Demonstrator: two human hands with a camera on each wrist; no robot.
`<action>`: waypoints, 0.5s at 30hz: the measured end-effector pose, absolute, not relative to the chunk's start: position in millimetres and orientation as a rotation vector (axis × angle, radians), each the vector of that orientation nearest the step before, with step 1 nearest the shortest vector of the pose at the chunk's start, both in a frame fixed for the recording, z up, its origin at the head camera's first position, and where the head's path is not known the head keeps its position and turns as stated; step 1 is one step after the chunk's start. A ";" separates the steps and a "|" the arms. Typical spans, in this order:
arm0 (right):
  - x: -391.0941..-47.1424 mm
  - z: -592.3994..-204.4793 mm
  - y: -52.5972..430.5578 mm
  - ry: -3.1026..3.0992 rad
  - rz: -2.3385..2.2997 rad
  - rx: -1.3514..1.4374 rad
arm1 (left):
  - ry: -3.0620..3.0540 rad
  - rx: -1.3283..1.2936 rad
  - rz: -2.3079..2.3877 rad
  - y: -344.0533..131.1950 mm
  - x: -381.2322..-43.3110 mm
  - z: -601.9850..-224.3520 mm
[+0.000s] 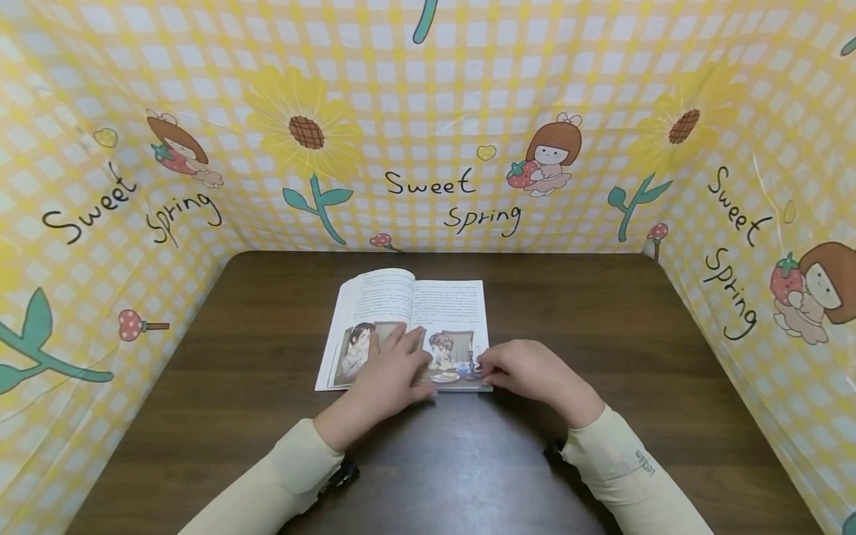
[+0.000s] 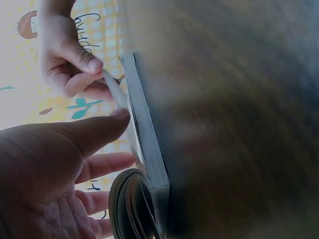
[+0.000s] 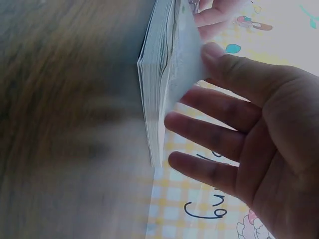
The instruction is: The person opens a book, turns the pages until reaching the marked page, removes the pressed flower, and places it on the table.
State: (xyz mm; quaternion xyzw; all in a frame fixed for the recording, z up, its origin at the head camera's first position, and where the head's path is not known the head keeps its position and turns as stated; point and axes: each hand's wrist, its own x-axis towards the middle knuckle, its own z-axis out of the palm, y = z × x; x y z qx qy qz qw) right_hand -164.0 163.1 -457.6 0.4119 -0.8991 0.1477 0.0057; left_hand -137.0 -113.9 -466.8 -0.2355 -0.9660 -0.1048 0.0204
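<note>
An open book (image 1: 449,303) lies on the table, with text above and coloured pictures along the bottom of both pages. Over its lower middle, my left hand (image 1: 393,370) rests with fingers spread across the pages. At the lower right corner my right hand (image 1: 535,373) pinches a page between thumb and forefinger. In the right wrist view that page (image 3: 187,62) lifts away from the thick stack of pages. The left wrist view shows the left thumb (image 2: 107,130) straight against the book's near edge, where the left-side pages (image 2: 125,204) curl over.
The dark wooden table (image 1: 254,431) extends around the book on all sides. A yellow checked cloth (image 1: 428,111) with flowers and lettering forms walls at the back, left and right. A dark wrist-worn device (image 1: 339,478) shows under the left sleeve.
</note>
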 end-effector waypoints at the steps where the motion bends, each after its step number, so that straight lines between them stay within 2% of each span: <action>1: -163.8 -457.1 162.9 -2.808 0.457 1.279 | -2.997 -0.722 -0.325 -113.1 -136.6 -467.2; 15: -164.9 -448.5 161.5 -2.481 0.364 1.115 | -2.869 -0.657 -0.355 -110.6 -135.8 -466.3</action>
